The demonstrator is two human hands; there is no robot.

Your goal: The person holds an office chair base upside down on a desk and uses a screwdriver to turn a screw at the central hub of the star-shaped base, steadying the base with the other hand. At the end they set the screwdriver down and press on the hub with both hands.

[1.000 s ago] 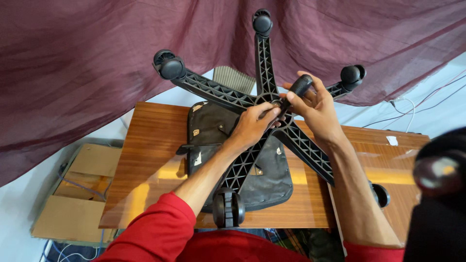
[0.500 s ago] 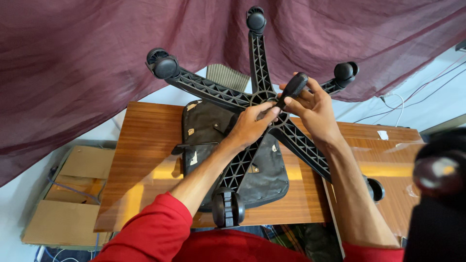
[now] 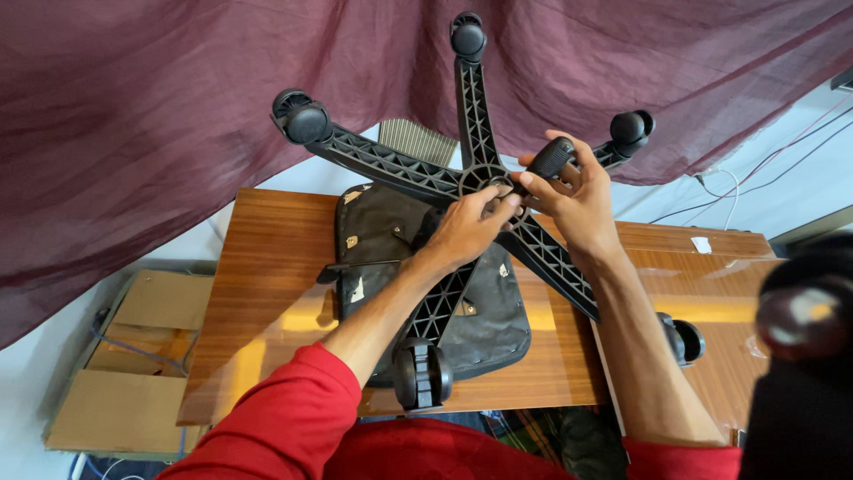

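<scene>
A black five-armed chair base with casters lies wheels-up on a worn black seat cushion, which rests on a wooden table. My left hand pinches at the round hub in the middle of the base, fingertips closed on its rim. My right hand is beside it on the right, wrapped around a black tool handle whose tip points into the hub. The tip itself is hidden by my fingers. Both my sleeves are red.
A maroon curtain hangs behind the table. A ribbed grey object stands behind the base. Flattened cardboard boxes lie on the floor at the left. Cables run along the back right. A blurred black object fills the right foreground.
Both hands have stayed at the hub. The tool handle in my right hand has tilted slightly. The view has shifted a little, so the base sits higher in the picture.
</scene>
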